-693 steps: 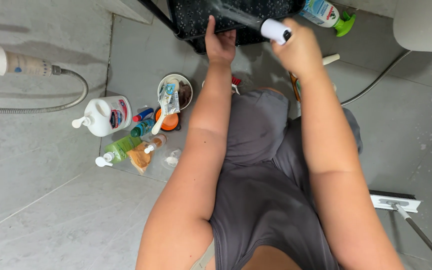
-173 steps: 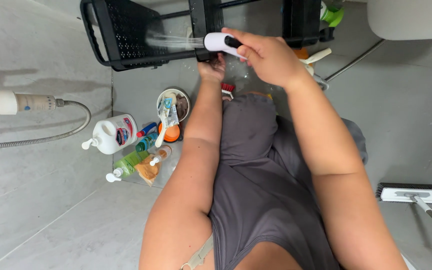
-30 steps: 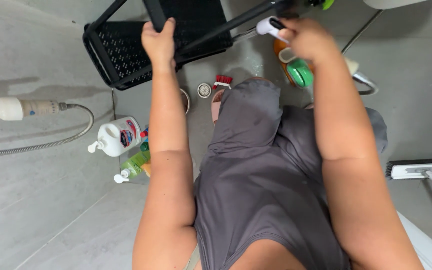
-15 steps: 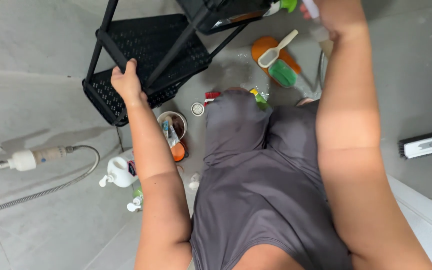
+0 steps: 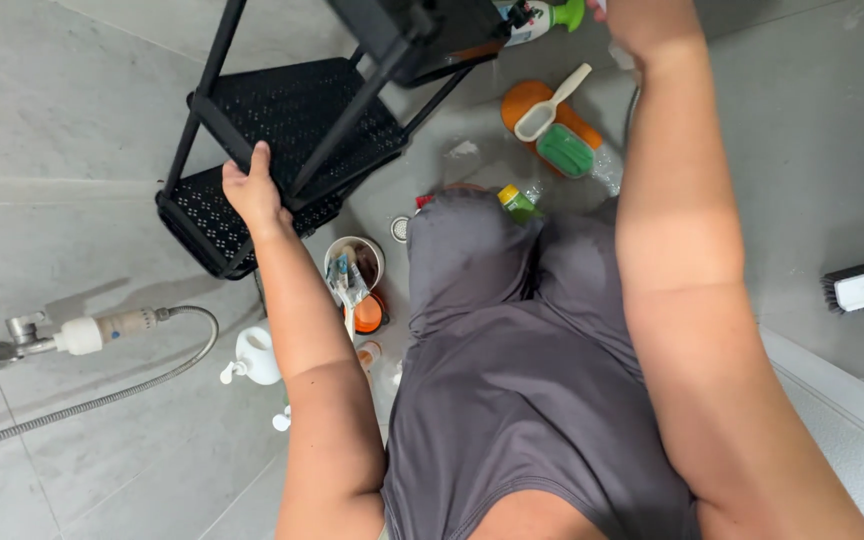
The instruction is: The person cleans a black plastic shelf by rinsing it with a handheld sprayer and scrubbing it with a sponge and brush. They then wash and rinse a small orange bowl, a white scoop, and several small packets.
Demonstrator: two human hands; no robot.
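Black perforated plastic shelves on thin dark bars make up the tiered rack [image 5: 292,130] we see tilted over a grey tiled floor [image 5: 72,100]. Our left hand [image 5: 250,190] closes its fingers over the edge of a lower shelf, so the rack lies straight ahead of that hand, its long bars running diagonally up and away to the right. Our right hand [image 5: 642,20] reaches to the top edge of view, beside the rack's upper shelf; whether it grips anything we cannot tell. The left hand is the one in contact. Below the rack sit a round cup of toiletries [image 5: 354,265] and a white pump bottle [image 5: 255,355].
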